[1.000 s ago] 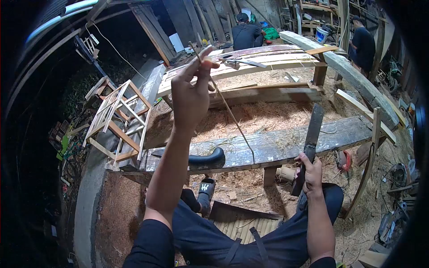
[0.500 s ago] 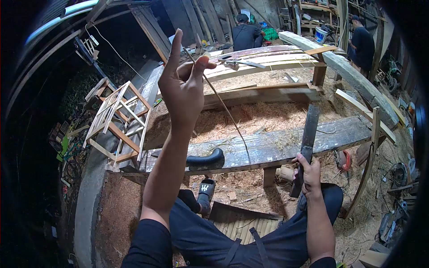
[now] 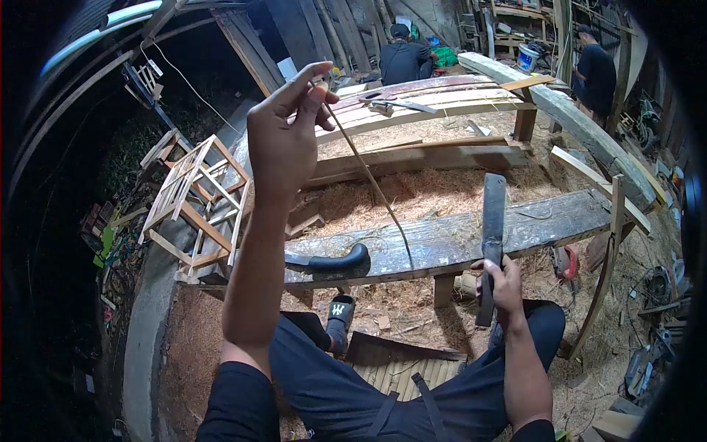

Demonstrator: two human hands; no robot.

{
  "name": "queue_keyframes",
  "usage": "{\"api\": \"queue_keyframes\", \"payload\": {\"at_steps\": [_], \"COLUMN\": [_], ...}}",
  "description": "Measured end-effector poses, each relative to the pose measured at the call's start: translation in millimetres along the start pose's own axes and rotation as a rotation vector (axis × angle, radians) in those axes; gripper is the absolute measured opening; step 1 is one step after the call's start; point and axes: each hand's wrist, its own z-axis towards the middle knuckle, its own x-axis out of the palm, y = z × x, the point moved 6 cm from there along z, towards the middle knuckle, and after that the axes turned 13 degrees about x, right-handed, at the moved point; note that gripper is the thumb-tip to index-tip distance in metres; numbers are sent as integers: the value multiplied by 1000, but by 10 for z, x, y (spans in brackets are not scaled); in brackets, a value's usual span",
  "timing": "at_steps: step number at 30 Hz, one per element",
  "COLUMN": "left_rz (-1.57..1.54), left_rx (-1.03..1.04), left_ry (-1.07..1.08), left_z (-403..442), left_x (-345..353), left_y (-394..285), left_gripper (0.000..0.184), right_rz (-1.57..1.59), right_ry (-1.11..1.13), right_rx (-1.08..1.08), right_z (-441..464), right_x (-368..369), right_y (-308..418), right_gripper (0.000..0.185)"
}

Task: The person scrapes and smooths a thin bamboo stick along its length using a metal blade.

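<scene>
My left hand (image 3: 287, 121) is raised above the bench, its thumb and fingers closed around the upper part of a thin stick (image 3: 368, 173). The stick slants down to the right, and its lower end meets the dark wooden bench (image 3: 442, 247). In my right hand (image 3: 502, 283), at the bench's near edge, a machete (image 3: 494, 210) is gripped with its broad dark blade pointing up. A second blade with a curved black handle (image 3: 339, 259) lies on the bench, partly hidden behind my left forearm.
A slatted wooden frame (image 3: 195, 202) stands at the left. Planks, with a handsaw (image 3: 409, 104) on them, lie beyond the bench. Shavings (image 3: 420, 195) cover the ground. A person (image 3: 405, 59) crouches at the back; another person (image 3: 595, 74) is at the right.
My left hand has tilted, and its index finger has folded from pointing up to close on the stick. My right hand has shifted slightly left with the machete, turning its flat face more into view.
</scene>
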Motion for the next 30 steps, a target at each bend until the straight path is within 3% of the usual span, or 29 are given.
{"api": "queue_keyframes", "payload": {"at_steps": [4, 7, 9, 11, 15, 20, 30], "left_rz": [-85, -211, -206, -201, -166, -129, -169], "left_rx": [-23, -63, -46, -31, -59, -147, -65], "left_ry": [34, 42, 64, 84, 58, 57, 25], "left_z": [70, 62, 69, 59, 34, -24, -72], "left_x": [-17, 12, -9, -12, -40, -68, -71], "left_y": [-88, -88, -86, -95, -187, -293, -282], "left_gripper": [24, 10, 13, 15, 16, 18, 18], "right_rz": [-296, -170, -241, -178, -253, -262, -421], "right_ry": [61, 190, 249, 284, 314, 353, 290], "right_rx": [-140, -159, -293, -341, -441, -363, -460], "right_z": [-201, -573, -852, -1038, -1201, -1109, -1095], "right_x": [217, 641, 927, 1145, 1472, 1687, 1914], "right_y": [160, 509, 824, 1071, 1446, 1463, 1444], "right_gripper": [27, 35, 35, 48, 57, 50, 47]}}
